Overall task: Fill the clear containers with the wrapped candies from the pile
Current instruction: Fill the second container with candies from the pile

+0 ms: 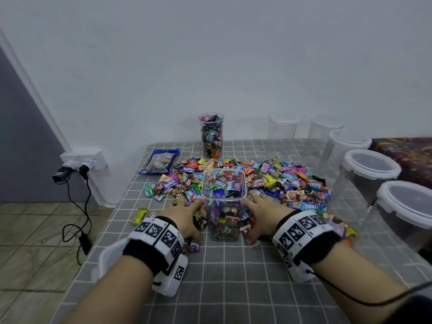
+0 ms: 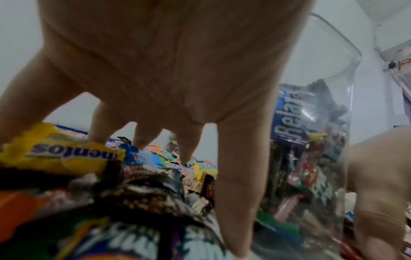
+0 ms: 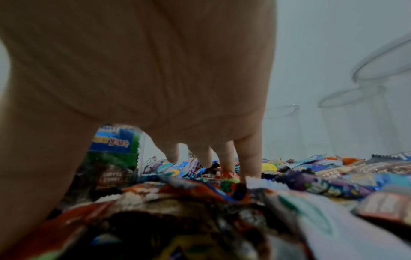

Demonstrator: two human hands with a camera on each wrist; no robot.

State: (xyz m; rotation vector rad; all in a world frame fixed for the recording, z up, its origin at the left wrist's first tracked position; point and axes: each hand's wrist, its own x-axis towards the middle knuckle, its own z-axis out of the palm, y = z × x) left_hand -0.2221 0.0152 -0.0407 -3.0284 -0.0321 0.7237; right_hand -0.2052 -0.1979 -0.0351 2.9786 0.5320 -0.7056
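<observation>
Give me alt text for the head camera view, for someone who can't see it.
A person's left hand and right hand rest open on a pile of wrapped candies, either side of a square clear container nearly full of them. A filled round jar stands behind, empty containers on the right.

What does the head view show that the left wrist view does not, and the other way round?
Only the head view shows the round jar full of candies by the wall, the blue bag and the lidded tubs. Only the left wrist view shows a yellow Mentos wrapper close up. Both show the left hand spread on the candy pile beside the square container.
</observation>
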